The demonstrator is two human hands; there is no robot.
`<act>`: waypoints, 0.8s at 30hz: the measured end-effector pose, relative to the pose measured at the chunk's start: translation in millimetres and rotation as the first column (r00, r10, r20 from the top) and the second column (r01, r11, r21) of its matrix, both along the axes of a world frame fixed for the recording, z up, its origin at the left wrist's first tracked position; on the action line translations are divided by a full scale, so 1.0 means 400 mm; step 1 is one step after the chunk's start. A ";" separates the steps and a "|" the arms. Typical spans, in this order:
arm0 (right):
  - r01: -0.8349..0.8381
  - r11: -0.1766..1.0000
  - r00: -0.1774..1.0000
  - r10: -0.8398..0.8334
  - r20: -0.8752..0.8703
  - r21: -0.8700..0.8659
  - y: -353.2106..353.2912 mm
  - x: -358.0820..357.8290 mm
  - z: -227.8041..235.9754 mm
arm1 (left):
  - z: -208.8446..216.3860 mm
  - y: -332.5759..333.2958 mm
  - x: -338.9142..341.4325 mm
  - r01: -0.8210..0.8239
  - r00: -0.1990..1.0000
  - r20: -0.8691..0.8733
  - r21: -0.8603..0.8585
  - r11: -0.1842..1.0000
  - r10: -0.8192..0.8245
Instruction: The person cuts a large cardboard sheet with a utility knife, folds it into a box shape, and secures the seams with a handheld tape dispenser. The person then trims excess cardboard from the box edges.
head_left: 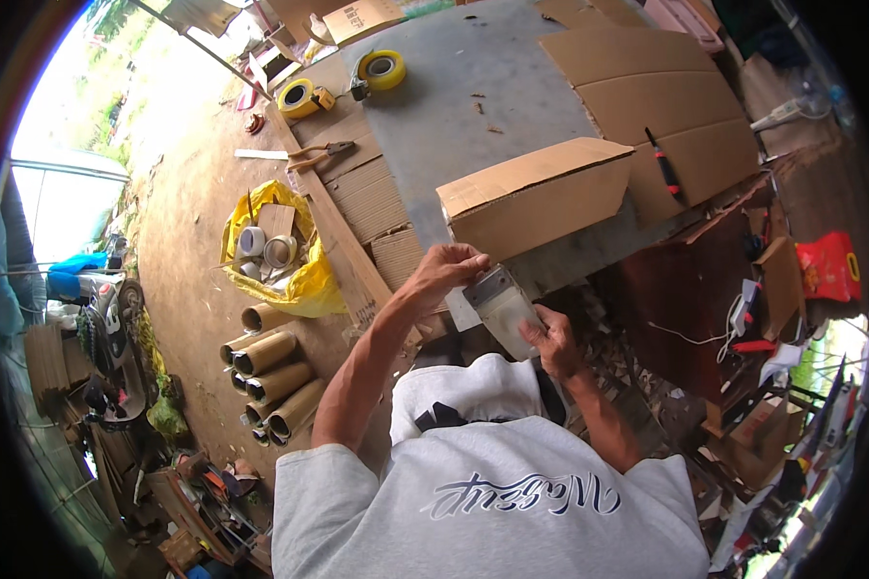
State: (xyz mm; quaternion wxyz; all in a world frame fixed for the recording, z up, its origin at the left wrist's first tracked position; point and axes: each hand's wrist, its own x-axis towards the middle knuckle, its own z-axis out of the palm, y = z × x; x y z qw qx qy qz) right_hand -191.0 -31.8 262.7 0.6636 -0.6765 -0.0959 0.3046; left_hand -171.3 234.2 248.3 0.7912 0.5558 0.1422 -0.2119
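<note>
Before my chest I hold a pale, translucent, boxy object with a dark, metal-looking strip along its far edge [504,314]; I cannot make out its exact kind. The fingers of my left hand [450,267] pinch together at its far left corner, and what they grip is partly hidden. My right hand [554,342] is closed round its right side, thumb on top. A small white flap [462,309] sticks out below my left fingers. Just beyond my hands, a folded cardboard box [541,193] lies on the grey tabletop [454,87].
Two yellow tape rolls [383,70] and pliers [321,154] lie at the table's left. A red-black screwdriver-like tool [664,166] rests on flat cardboard [661,106] at right. On the left floor are a yellow bag [314,294] and several cardboard tubes [266,353].
</note>
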 end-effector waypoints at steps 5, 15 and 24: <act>0.040 0.999 0.999 -0.040 0.020 -0.029 0.083 0.076 -0.020 | -0.035 0.088 0.121 0.047 0.988 0.127 0.319 0.947 -0.091; 0.171 0.980 0.985 -0.171 0.010 -0.098 0.102 0.084 -0.093 | -0.015 0.153 0.299 -0.086 0.953 0.266 0.694 0.714 -0.144; 0.177 0.977 0.984 -0.178 -0.001 -0.123 0.145 0.108 -0.167 | -0.035 0.174 0.339 -0.145 0.928 0.333 0.739 0.658 -0.169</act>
